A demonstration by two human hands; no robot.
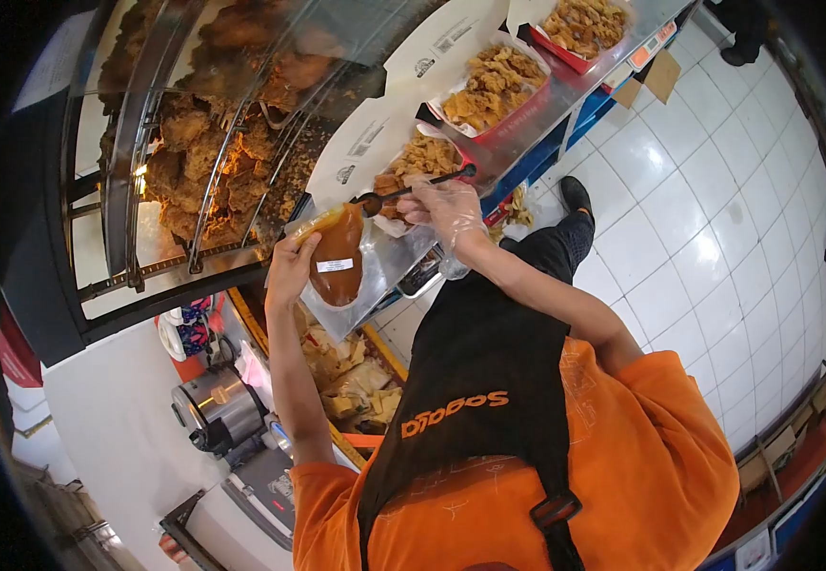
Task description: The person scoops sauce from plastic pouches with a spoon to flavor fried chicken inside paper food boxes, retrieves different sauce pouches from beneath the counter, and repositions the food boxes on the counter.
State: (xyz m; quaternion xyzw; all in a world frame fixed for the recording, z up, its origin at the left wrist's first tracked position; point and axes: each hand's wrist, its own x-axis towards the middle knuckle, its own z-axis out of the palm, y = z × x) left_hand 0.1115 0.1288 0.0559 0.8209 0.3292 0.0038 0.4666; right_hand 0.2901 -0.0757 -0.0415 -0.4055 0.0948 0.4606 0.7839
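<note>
White-tiled floor [679, 238], right; metal desk [384, 263], upper centre, carries boxed fried food [496, 84]. Apron [489, 333]: orange lettering. Sauce bag [339, 233], left of centre, label [334, 265] illegible: left hand [291, 266] pinches it; gloved right hand [446, 211] grips black utensil [443, 178].

Three open boxes [519, 112] of fried pieces are being carried by one metal tabletop [513, 164]. One sauce-filled bag [341, 238], marked by one white label [335, 265], is being held by one left hand [291, 266]; one black utensil [451, 176] is being held by one gloved right hand [446, 207]. One apron [475, 366] is being worn.
</note>
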